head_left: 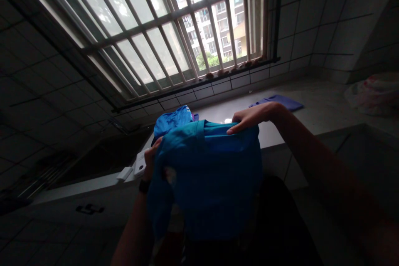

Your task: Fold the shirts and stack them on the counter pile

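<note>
Up top, the barred window (156,29) filled the scene with daylight, and below it ran the pale countertop (272,131), deep in shadow! In front of its front edge, right at centre, hung the big blue garment (218,174), held up by its top, a sleeve-like length drooping on the left. Behind that, on the countertop, sat a brighter blue cloth (171,122), bunched up; far off near the right end was a plastic bag (374,91), contents too dim to make out. A purple cloth (282,102) lay flat toward the back edge. And the hands! The right hand (254,117) had pinched the garment's top edge, thumb in front, fingers tucked away behind fabric; the left hand (151,156) had closed on the upper left side, its fingertips partly hidden, how tightly you couldn't tell. Near the front edge, just left of it, a white box (140,163), then a smaller white block (124,173), and a black wristband (144,186) on the left wrist.
</note>
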Action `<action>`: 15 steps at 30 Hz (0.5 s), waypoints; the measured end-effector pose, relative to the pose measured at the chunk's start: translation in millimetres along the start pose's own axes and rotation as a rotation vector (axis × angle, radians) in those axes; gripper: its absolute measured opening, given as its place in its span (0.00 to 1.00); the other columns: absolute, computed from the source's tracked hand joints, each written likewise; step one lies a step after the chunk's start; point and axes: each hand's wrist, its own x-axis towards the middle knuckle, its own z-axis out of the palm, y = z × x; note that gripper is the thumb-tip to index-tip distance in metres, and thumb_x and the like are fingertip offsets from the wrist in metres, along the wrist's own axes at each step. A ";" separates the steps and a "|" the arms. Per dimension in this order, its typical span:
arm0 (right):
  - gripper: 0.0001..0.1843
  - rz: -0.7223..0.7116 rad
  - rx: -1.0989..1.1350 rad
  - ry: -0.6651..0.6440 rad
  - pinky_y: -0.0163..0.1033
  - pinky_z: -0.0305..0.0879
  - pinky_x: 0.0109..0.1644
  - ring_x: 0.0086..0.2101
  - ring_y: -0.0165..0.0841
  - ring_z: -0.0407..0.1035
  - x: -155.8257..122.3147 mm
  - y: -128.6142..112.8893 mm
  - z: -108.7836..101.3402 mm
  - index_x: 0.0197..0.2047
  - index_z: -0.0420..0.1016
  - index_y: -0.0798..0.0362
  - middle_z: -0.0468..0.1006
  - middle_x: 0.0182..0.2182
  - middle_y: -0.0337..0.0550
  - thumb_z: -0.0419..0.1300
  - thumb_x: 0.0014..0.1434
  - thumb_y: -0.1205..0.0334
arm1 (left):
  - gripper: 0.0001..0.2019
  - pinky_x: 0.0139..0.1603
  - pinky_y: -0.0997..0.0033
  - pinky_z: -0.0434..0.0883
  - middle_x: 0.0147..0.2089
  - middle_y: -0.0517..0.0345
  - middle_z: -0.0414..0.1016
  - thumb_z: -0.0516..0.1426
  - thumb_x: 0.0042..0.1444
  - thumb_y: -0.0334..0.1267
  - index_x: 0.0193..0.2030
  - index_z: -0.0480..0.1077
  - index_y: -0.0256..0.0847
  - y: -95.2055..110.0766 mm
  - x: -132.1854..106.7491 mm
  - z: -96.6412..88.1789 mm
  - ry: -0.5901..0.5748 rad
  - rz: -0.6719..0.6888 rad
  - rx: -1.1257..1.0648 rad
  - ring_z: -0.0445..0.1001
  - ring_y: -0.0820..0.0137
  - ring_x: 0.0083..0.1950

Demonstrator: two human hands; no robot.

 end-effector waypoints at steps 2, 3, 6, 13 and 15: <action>0.28 -0.067 0.039 0.131 0.38 0.71 0.31 0.29 0.34 0.73 -4.7 11.2 -3.8 0.36 0.80 0.56 0.78 0.26 0.40 0.73 0.47 0.38 | 0.22 0.27 0.64 0.75 0.21 0.63 0.65 0.53 0.55 0.64 0.27 0.66 0.46 8.4 13.7 5.4 0.060 -0.031 -0.069 0.68 0.68 0.25; 0.27 -0.076 0.048 0.193 0.39 0.72 0.33 0.31 0.35 0.73 -6.5 18.2 -5.6 0.38 0.80 0.56 0.78 0.27 0.40 0.75 0.44 0.42 | 0.22 0.26 0.65 0.74 0.22 0.64 0.65 0.54 0.54 0.63 0.28 0.65 0.45 13.1 19.8 8.6 0.075 -0.049 -0.104 0.67 0.70 0.24; 0.23 -0.018 0.054 0.290 0.41 0.74 0.36 0.33 0.35 0.74 -6.8 39.3 -12.1 0.39 0.80 0.56 0.79 0.28 0.40 0.77 0.45 0.51 | 0.21 0.22 0.72 0.69 0.22 0.65 0.65 0.60 0.54 0.59 0.29 0.67 0.43 24.2 31.7 17.6 0.102 -0.161 -0.248 0.64 0.73 0.22; 0.15 0.055 -0.050 0.849 0.42 0.73 0.40 0.37 0.40 0.75 29.6 73.0 -40.8 0.39 0.80 0.55 0.81 0.34 0.48 0.71 0.52 0.54 | 0.13 0.27 0.75 0.64 0.24 0.61 0.69 0.58 0.61 0.46 0.29 0.68 0.41 14.3 86.3 20.6 0.275 0.036 0.126 0.71 0.70 0.29; 0.17 0.176 -0.058 1.128 0.42 0.72 0.42 0.41 0.43 0.76 49.6 85.6 -35.3 0.42 0.79 0.55 0.82 0.37 0.52 0.67 0.57 0.51 | 0.11 0.36 0.73 0.68 0.31 0.55 0.74 0.54 0.65 0.42 0.32 0.69 0.40 4.3 110.3 27.3 0.300 0.121 0.406 0.76 0.66 0.39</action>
